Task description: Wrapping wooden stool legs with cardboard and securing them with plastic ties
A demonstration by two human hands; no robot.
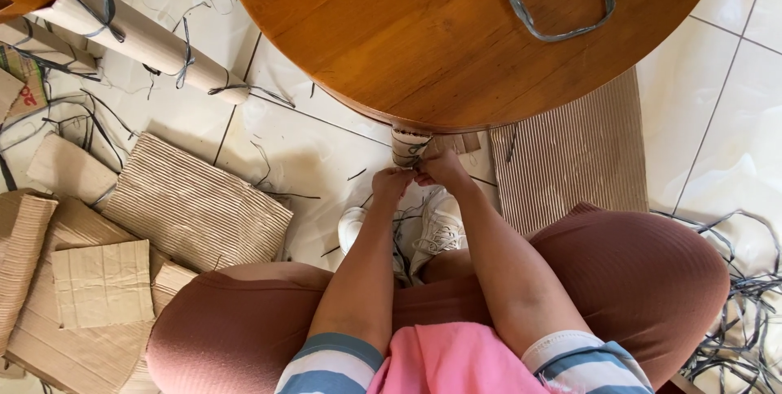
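Head view, looking straight down over the knees of a seated person.

1. Left hand (392,183): reaching down under the near edge of the round wooden table (423,35), fingers pinched together on the dark cord (414,149) at the wrapped table leg (407,148). Held low because the leg sits tucked beneath the tabletop.

2. Right hand (444,167): meeting the left at the same spot, fingers closed on the cord and pressing against the cardboard wrap, apparently keeping the covering tight while the cord is being drawn. Exactly how the cord is running between the two hands is too small to tell.

3. Wrapped table leg: standing upright just under the table's near edge, sleeved in pale corrugated cardboard; only its top portion is showing.

4. White shoes (432,227): resting on the tiled floor (717,117) directly below the hands.

5. Corrugated cardboard sheets (195,206): lying flat in a loose pile on the floor off the table's left side, within arm's reach.

6. Cardboard-wrapped post (138,35): lying at an angle off the table's far-left side, already bound with cord.

7. Corrugated strip (570,158): lying flat on the floor under the table's near-right edge.

8. Grey strap loop (554,3): lying on the tabletop toward its far edge.

9. Tangle of loose cord (741,296): heaped on the floor at the right.
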